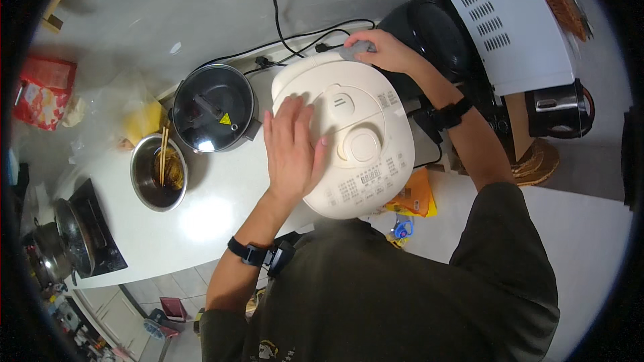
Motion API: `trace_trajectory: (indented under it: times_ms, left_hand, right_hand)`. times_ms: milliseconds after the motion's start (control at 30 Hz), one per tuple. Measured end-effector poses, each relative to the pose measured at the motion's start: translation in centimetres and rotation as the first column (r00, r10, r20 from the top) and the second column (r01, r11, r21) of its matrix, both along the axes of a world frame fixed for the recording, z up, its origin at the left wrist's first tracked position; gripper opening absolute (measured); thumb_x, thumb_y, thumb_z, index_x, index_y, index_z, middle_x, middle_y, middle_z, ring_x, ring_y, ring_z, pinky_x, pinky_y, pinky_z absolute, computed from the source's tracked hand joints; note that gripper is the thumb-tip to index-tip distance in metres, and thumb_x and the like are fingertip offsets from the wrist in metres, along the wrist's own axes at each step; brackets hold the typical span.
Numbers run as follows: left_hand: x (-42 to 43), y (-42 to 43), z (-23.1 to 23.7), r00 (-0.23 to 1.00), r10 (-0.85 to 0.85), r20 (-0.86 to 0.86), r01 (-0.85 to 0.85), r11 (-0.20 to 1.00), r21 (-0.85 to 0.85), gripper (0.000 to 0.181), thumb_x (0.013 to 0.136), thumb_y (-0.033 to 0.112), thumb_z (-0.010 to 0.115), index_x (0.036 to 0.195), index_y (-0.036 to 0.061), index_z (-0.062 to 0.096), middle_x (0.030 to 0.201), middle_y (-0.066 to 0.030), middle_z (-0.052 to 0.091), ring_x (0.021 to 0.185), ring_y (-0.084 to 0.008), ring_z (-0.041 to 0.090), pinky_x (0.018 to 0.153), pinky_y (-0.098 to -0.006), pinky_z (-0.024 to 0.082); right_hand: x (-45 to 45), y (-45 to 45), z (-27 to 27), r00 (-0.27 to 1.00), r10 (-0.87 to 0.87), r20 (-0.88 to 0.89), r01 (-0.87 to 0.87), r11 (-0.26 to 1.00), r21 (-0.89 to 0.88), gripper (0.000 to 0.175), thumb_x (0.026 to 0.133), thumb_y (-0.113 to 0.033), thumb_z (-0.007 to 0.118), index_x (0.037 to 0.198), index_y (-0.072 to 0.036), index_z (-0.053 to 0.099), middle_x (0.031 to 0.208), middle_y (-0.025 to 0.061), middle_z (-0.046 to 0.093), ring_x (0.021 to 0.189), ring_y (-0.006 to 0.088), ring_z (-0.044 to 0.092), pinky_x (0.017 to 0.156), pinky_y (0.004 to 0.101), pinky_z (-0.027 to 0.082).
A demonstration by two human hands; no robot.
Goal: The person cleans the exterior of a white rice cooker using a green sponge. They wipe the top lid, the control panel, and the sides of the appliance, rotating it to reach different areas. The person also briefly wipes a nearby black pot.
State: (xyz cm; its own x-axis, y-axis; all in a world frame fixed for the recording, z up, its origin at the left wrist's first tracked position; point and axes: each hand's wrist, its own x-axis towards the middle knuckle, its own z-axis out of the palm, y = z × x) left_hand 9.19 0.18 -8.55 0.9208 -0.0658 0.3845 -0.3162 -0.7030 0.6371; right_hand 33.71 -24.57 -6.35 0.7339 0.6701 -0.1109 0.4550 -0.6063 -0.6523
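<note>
A cream-white rice cooker (322, 181) with a control panel and a round lid button stands right in front of me, lid down. My left hand (289, 148) lies flat on the left part of its lid, fingers extended. At the cooker's back right edge, my right hand (385, 50) grips a grey cloth (358, 50) and presses it to the cooker's rim. The underside of the cloth is hidden.
A glass-lidded pot (214, 95) and a steel bowl (138, 191) with chopsticks (164, 156) stand left on the white countertop (231, 186). Black cables (275, 5) run behind. A black appliance (437, 35), a white vented appliance (518, 25) and an electric kettle (556, 108) are at right.
</note>
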Motion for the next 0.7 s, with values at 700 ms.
trace_trajectory:
  times_ms: [700]
  left_hand:
    - [0.0, 0.6, 0.4, 0.994, -0.052, -0.096, 0.046, 0.997, -0.069, 0.061, 0.093, 0.023, 0.068, 0.148, 0.0004, 0.052, 0.153, -0.0223, 0.049, 0.151, -0.0397, 0.041, 0.127, -0.0635, 0.017]
  right_hand:
    - [0.7, 14.7, -1.4, 0.894, 0.419, -0.157, -0.428, 0.903, -0.027, 0.019, 0.094, -0.012, 0.073, 0.112, -0.007, 0.076, 0.111, 0.0084, 0.076, 0.101, 0.0222, 0.068, 0.088, 0.035, 0.053]
